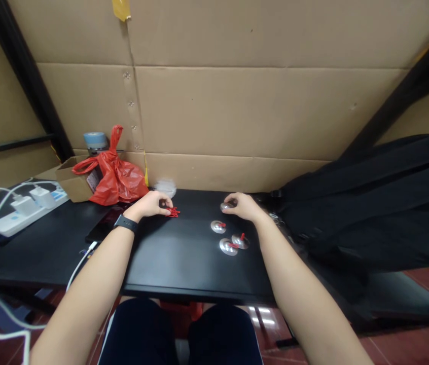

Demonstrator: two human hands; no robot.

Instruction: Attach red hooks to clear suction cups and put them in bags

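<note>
At the red pile (174,213), curled left fingers (166,198)

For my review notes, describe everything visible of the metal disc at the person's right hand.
The metal disc is small, round and silvery, with a shiny surface; it looks like a finger cymbal. The right hand holds it between thumb and fingers, which hide part of it. It is toward the far edge of the black table. No red strap can be made out on its visible part. Its exact tilt, and whether it rests on the table, are too unclear to tell.
</note>
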